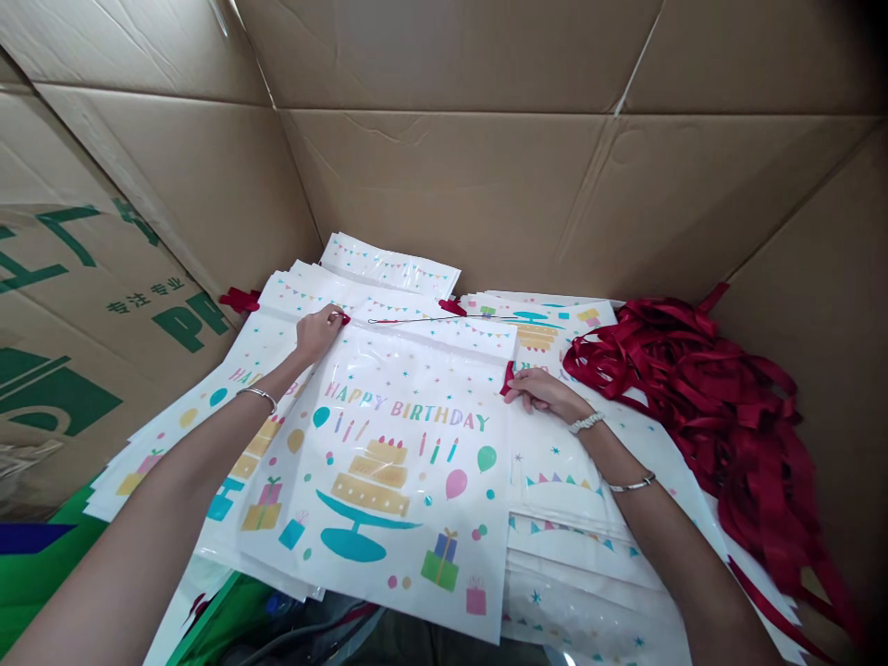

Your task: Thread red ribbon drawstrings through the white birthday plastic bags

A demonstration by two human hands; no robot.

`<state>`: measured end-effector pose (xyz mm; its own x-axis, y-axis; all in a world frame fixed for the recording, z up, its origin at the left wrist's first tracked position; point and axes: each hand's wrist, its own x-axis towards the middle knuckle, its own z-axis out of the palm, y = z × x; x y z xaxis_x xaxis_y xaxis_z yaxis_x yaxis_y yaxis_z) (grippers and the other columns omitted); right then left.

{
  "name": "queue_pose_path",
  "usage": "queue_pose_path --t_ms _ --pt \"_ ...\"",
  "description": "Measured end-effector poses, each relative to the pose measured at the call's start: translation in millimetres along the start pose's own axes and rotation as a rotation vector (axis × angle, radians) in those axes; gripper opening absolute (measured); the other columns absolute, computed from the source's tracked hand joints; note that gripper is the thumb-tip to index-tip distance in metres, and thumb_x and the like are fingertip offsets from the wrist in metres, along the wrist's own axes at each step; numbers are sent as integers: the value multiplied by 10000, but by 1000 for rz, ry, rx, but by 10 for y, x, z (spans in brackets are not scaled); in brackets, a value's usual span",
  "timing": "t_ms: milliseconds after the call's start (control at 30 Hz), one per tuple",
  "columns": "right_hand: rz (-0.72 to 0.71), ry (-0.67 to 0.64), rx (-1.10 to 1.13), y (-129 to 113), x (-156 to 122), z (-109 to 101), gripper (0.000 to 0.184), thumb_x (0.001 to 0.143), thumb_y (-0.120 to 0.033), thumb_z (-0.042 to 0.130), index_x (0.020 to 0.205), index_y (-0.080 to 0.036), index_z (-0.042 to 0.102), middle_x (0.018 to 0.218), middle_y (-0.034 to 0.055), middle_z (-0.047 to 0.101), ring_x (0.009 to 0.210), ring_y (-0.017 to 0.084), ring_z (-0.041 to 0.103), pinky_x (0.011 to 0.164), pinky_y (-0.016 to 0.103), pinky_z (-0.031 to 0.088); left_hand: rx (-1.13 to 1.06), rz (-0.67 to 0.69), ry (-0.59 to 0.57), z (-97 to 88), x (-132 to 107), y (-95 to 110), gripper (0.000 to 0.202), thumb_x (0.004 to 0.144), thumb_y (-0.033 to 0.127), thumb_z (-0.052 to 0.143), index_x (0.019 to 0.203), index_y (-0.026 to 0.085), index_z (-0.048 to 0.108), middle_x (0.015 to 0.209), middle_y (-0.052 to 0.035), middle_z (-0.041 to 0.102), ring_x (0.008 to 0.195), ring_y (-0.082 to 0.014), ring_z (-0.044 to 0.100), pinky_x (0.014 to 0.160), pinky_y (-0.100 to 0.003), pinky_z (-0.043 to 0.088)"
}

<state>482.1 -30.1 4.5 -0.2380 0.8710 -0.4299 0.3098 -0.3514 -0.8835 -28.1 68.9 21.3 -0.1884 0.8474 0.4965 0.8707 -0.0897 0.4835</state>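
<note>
A white plastic drawstring bag (388, 481) printed with "HAPPY BIRTHDAY", a cake and balloons lies on top of a pile of similar bags. My left hand (317, 334) pinches a red ribbon end (345, 318) at the bag's top left corner. At its right edge, my right hand (545, 393) grips another red ribbon end (509, 377). A thin wire (444, 319) with a looped end runs along the top hem between my hands. Whether the ribbon passes through the hem is hidden.
A large tangled heap of dark red ribbons (694, 407) lies to the right. Further printed bags (583, 555) are stacked under my right forearm. Brown cardboard sheets (444, 185) stand behind and beside the pile, and a printed carton (90, 314) leans at the left.
</note>
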Motion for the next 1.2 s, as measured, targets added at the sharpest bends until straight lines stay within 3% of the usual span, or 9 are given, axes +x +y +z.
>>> queue_pose_path --t_ms 200,367,567,733,900,1200 --pt "-2 -6 -30 -32 -45 1 209 970 -212 652 796 -120 585 904 146 785 379 40 486 285 157 191 -670 -350 -39 128 -56 16 214 792 331 649 881 163 748 923 -91 752 584 -132 512 553 -250 393" --pt "-14 -1 -43 -115 -126 37 219 988 -167 590 786 -88 616 896 172 778 363 31 461 288 159 201 -745 -503 -30 196 -53 97 243 635 281 812 830 158 736 814 -63 721 582 -112 486 549 -242 381" --pt "13 22 -46 -148 -150 64 199 984 -150 585 793 -97 604 918 159 781 378 39 504 289 146 205 -813 -637 62 228 -63 178 293 565 146 774 850 170 713 807 -57 714 685 -158 603 612 -259 461" --pt "17 23 -40 -148 -152 63 219 977 -152 601 764 -105 588 870 149 776 373 41 502 286 147 200 -886 -621 111 270 -138 118 315 577 137 744 869 197 645 849 -48 703 776 -180 675 701 -279 541" --pt "57 30 1 -115 -106 52 212 942 -207 690 798 -137 551 851 121 775 369 44 492 281 146 175 -945 -520 142 297 -235 82 259 628 166 708 883 198 668 805 -36 681 810 -179 676 766 -280 547" --pt "75 32 -25 -115 -134 47 159 955 -216 638 849 -143 545 886 121 774 371 43 486 287 145 175 -908 -416 52 227 -282 9 198 730 223 707 913 165 751 975 -107 753 866 -197 673 735 -279 509"
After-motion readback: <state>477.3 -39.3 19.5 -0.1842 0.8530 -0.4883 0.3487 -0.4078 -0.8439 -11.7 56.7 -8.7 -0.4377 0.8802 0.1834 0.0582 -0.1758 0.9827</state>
